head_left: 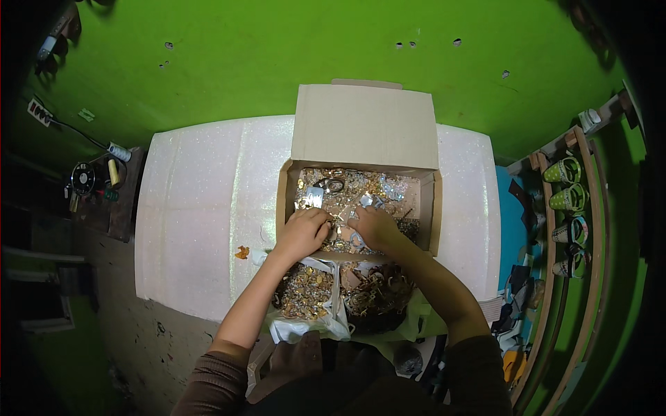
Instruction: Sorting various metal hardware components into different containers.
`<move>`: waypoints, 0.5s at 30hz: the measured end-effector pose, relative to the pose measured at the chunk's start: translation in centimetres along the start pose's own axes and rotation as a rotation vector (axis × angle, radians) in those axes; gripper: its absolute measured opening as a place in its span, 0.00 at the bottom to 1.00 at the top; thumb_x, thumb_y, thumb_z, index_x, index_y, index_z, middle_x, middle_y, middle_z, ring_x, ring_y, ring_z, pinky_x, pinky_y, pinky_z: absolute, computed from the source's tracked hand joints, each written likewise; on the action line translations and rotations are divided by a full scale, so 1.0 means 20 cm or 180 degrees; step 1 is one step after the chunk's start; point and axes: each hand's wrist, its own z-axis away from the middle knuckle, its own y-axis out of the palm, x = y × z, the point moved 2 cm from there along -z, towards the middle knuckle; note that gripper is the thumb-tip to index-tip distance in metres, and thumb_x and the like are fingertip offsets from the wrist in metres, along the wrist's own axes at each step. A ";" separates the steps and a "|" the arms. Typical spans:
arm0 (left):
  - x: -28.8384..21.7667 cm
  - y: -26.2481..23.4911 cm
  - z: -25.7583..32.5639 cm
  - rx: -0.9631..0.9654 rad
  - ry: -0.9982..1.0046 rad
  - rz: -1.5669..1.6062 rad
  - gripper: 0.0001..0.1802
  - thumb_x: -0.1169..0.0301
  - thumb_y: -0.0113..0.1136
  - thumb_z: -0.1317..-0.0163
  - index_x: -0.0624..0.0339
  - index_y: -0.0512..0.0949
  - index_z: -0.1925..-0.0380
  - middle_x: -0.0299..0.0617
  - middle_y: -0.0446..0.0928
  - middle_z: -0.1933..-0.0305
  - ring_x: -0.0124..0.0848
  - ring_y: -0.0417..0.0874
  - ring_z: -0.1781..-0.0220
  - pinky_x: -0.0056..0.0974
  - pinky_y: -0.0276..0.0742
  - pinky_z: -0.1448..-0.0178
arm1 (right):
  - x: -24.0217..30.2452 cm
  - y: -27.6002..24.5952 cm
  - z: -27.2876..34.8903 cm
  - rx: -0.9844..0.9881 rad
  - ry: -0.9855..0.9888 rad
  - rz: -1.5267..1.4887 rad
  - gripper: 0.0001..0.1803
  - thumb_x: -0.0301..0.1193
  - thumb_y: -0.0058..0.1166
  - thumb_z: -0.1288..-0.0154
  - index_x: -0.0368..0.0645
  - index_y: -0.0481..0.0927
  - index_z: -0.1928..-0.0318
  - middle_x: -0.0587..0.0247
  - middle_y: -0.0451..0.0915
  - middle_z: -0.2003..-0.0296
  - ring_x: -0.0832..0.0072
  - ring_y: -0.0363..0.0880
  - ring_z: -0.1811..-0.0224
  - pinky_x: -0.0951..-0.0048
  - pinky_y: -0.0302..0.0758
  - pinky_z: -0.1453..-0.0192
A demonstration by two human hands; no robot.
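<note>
An open cardboard box [368, 128] stands on the table, its lid raised at the back. Inside lies a loose spread of small gold and silver trinkets [350, 177], with dark-handled scissors [336, 185] and a pale rectangular piece [313, 197] among them. My left hand [304, 232] is over the box's front left, fingers bent and drawn together. Close by on the right, my right hand [374, 227] reaches in with its fingers also curled together. Whatever sits between the fingertips is too small to name. Nearer me, a white plastic bag [309, 327] holds more gold pieces.
Next to that bag, a second heap of darker gold pieces [378, 295] lies below my right forearm. A glittery white cover [187, 208] spreads over the table, with a small orange-brown item [242, 252] on it. Shoes hang on a wooden rack [551, 208] at right; a cluttered side table [104, 187] stands left.
</note>
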 end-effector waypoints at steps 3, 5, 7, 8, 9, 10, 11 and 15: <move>0.00 0.01 0.00 0.0095 0.0038 0.0081 0.13 0.67 0.47 0.42 0.61 0.76 0.62 0.44 0.75 0.58 0.42 0.74 0.53 0.42 0.65 0.44 | -0.01 -0.02 0.01 -0.0174 -0.0118 0.0170 0.10 0.28 0.49 0.50 0.52 0.79 0.65 0.61 0.72 0.67 0.67 0.73 0.61 0.65 0.69 0.59; 0.00 0.00 0.01 0.0078 0.0034 0.0112 0.13 0.67 0.47 0.42 0.61 0.76 0.62 0.44 0.75 0.58 0.41 0.74 0.53 0.41 0.65 0.44 | -0.01 -0.08 0.03 -0.0005 -0.0030 0.0417 0.10 0.28 0.49 0.50 0.53 0.80 0.66 0.63 0.73 0.68 0.68 0.73 0.62 0.66 0.68 0.59; 0.00 0.01 0.01 0.0065 0.0040 0.0121 0.13 0.67 0.47 0.42 0.61 0.76 0.62 0.44 0.75 0.58 0.41 0.74 0.53 0.41 0.65 0.44 | -0.03 -0.09 0.05 0.0162 0.0060 0.0666 0.10 0.29 0.50 0.51 0.53 0.80 0.67 0.64 0.73 0.68 0.69 0.72 0.62 0.67 0.66 0.59; 0.00 0.01 0.00 0.0048 0.0052 0.0132 0.13 0.66 0.47 0.42 0.61 0.76 0.62 0.44 0.75 0.58 0.41 0.74 0.53 0.41 0.65 0.44 | -0.05 -0.09 0.07 0.0340 0.0306 0.0840 0.09 0.28 0.50 0.51 0.52 0.80 0.68 0.64 0.73 0.69 0.68 0.72 0.62 0.67 0.67 0.60; 0.00 0.00 0.00 0.0051 0.0056 0.0135 0.13 0.66 0.47 0.42 0.61 0.76 0.62 0.44 0.75 0.58 0.41 0.74 0.53 0.41 0.65 0.44 | -0.07 -0.09 0.08 0.0518 0.0555 0.1013 0.08 0.28 0.50 0.52 0.50 0.80 0.69 0.64 0.74 0.70 0.68 0.72 0.62 0.67 0.67 0.60; 0.00 0.00 0.00 0.0069 0.0038 0.0123 0.13 0.66 0.47 0.42 0.61 0.76 0.62 0.44 0.75 0.57 0.41 0.74 0.53 0.41 0.65 0.44 | -0.08 -0.10 0.10 0.0520 0.0563 0.1014 0.08 0.28 0.50 0.52 0.50 0.80 0.69 0.64 0.74 0.70 0.68 0.72 0.62 0.67 0.67 0.60; 0.01 0.00 0.00 0.0085 0.0009 0.0110 0.13 0.66 0.47 0.42 0.61 0.76 0.62 0.44 0.75 0.57 0.41 0.74 0.53 0.41 0.65 0.44 | -0.08 -0.14 0.11 0.0600 0.0728 0.1320 0.08 0.28 0.50 0.52 0.49 0.80 0.70 0.64 0.74 0.70 0.68 0.72 0.63 0.67 0.67 0.60; 0.00 0.00 -0.02 0.0120 -0.0028 0.0136 0.13 0.67 0.47 0.42 0.61 0.76 0.62 0.44 0.75 0.58 0.41 0.74 0.53 0.41 0.65 0.44 | -0.09 -0.27 0.10 0.0546 0.0605 0.0632 0.08 0.29 0.50 0.51 0.48 0.80 0.69 0.65 0.74 0.70 0.70 0.72 0.61 0.67 0.68 0.58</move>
